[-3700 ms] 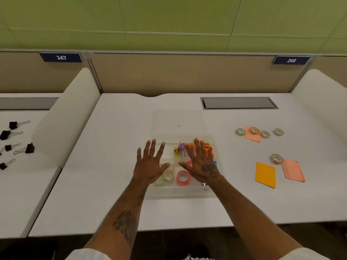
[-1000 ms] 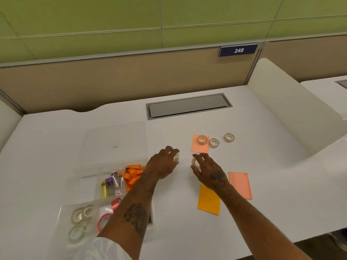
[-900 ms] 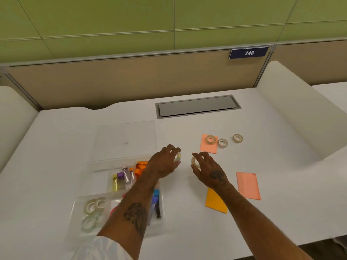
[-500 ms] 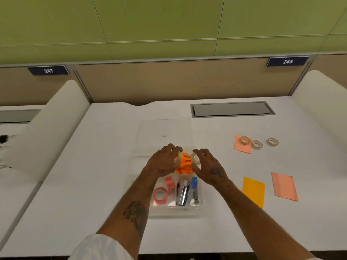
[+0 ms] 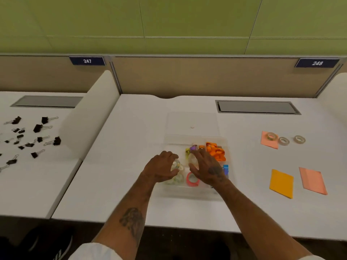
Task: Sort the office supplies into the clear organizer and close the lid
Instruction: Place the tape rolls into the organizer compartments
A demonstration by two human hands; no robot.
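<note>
L hand [image 5: 160, 170] pinches a glossy clear tape ring [image 5: 175, 164] over the clear plastic organizer [image 5: 189, 193] — R hand [image 5: 207, 170], at its 3 o'clock, fingers spread flat.

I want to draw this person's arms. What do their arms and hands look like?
Both forearms are bare below white sleeves. The left forearm has a dark tattoo; the right hand has a smaller dark one on its back. The left hand shows no glove.
</note>
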